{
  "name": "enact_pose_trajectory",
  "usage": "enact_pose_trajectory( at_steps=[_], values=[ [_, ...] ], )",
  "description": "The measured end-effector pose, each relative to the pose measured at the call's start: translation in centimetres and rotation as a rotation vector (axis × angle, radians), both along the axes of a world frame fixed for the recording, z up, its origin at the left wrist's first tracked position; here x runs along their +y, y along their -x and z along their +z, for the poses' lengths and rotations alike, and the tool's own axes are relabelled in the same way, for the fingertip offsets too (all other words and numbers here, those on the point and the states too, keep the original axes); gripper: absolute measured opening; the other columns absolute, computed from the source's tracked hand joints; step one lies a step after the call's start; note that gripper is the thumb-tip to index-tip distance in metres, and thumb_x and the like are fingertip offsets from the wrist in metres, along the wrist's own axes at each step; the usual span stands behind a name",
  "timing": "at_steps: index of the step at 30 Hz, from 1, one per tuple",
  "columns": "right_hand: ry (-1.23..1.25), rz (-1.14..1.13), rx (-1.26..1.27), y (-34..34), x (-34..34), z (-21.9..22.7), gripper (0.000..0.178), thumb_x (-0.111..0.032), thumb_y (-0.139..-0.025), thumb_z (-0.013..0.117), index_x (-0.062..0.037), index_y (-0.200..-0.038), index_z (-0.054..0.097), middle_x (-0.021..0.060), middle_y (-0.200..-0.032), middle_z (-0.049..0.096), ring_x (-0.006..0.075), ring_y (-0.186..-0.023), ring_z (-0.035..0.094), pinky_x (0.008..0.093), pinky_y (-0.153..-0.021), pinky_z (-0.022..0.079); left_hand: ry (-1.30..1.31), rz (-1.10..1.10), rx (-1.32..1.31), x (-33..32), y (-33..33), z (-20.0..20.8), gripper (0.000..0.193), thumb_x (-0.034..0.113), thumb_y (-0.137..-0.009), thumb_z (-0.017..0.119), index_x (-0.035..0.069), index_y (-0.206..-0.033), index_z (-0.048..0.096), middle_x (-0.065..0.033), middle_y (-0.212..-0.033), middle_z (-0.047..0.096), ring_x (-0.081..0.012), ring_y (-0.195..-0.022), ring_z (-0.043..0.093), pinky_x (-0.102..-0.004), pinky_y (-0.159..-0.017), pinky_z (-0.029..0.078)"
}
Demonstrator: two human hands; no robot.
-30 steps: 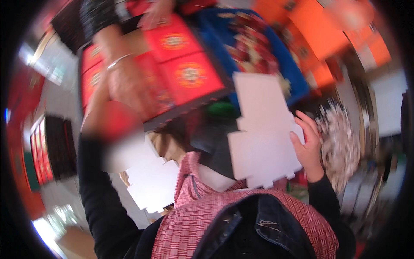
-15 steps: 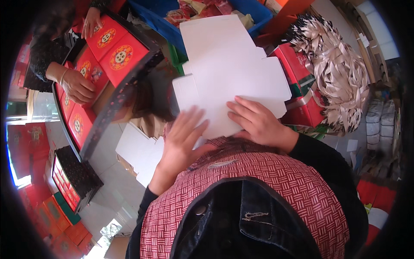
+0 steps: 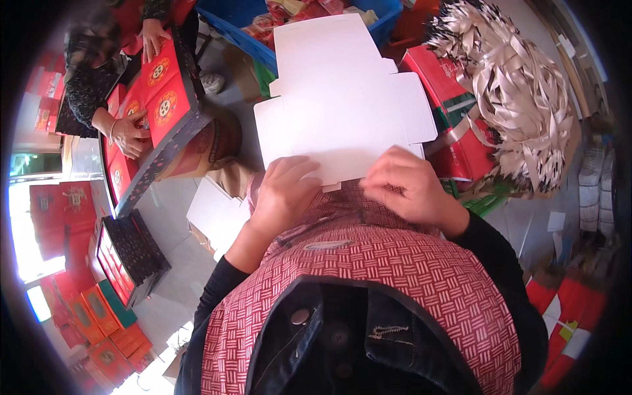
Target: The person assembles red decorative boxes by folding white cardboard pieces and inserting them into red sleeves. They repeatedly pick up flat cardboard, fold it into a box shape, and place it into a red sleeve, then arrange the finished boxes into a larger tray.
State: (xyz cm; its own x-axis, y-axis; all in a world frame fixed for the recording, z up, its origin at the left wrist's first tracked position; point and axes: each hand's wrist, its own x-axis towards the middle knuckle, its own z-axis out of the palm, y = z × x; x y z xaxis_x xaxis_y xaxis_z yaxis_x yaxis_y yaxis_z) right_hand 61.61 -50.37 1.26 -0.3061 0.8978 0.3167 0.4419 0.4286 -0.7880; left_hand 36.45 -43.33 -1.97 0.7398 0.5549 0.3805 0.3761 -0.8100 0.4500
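A white cardboard box blank [image 3: 342, 85], flat with cut flaps, lies in front of me, its near edge close to my red patterned apron [image 3: 368, 263]. My left hand [image 3: 284, 194] is closed over the near left edge of the blank, fingers on top and thumb hidden. By the near right edge is my right hand [image 3: 408, 187], its fingers curled together and slightly blurred. Whether anything sits between those fingertips is hidden.
At left, a co-worker's hands [image 3: 130, 137] rest on red boxes [image 3: 161, 99] in a dark tray. A blue crate [image 3: 230, 26] with wrapped items stands beyond the blank. Beige ribbons [image 3: 520, 92] lie right, beside red packages [image 3: 454, 118]. Another white sheet [image 3: 214, 214] is at left.
My right hand's fingers have gone from spread on the blank to curled at its edge. My left hand, blurred before, has settled on the near left edge. The view has shifted slightly.
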Motion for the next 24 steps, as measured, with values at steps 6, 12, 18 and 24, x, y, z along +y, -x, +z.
enact_pose_trajectory(
  at_steps=[6,12,18,24],
  values=[
    [0.287,0.546,0.724,2.0,-0.3,8.7,0.010,-0.006,-0.077,0.073,-0.0043,-0.079,0.064,0.0060,-0.077,0.059,0.0180,-0.067,0.057,0.0257,-0.058,0.045,0.431,0.029,-0.203,0.8,0.4,0.8,0.013,-0.005,-0.076,0.069,0.002,-0.087,0.067,-0.0094,-0.099,0.068,-0.0265,-0.100,0.061,-0.0361,-0.085,0.049],
    [-0.317,0.001,-0.100,3.7,4.0,8.1,0.029,-0.020,-0.067,0.079,-0.0066,-0.072,0.054,0.0056,-0.076,0.051,0.0259,-0.074,0.055,0.0354,-0.063,0.045,0.488,0.002,-0.281,0.9,0.0,4.0,0.008,-0.002,-0.078,0.066,0.001,-0.085,0.065,-0.0117,-0.092,0.066,-0.0287,-0.087,0.062,-0.0358,-0.077,0.050],
    [-0.212,0.015,-0.266,3.3,4.0,4.3,0.018,-0.007,-0.070,0.073,-0.0014,-0.082,0.061,0.0082,-0.081,0.057,0.0269,-0.078,0.058,0.0363,-0.067,0.048,0.467,0.119,-0.476,0.6,1.0,5.9,0.013,-0.006,-0.078,0.065,0.000,-0.089,0.063,-0.0143,-0.103,0.064,-0.0259,-0.093,0.061,-0.0335,-0.082,0.049],
    [-0.449,-0.176,-0.206,-0.4,3.4,11.6,0.020,0.005,-0.064,0.066,-0.0015,-0.083,0.068,0.0099,-0.087,0.066,0.0273,-0.077,0.063,0.0340,-0.067,0.050,0.262,0.450,-0.949,2.5,4.2,5.4,0.016,-0.003,-0.092,0.048,-0.003,-0.107,0.055,-0.0147,-0.121,0.052,-0.0204,-0.112,0.052,-0.0324,-0.093,0.045]
  ],
)
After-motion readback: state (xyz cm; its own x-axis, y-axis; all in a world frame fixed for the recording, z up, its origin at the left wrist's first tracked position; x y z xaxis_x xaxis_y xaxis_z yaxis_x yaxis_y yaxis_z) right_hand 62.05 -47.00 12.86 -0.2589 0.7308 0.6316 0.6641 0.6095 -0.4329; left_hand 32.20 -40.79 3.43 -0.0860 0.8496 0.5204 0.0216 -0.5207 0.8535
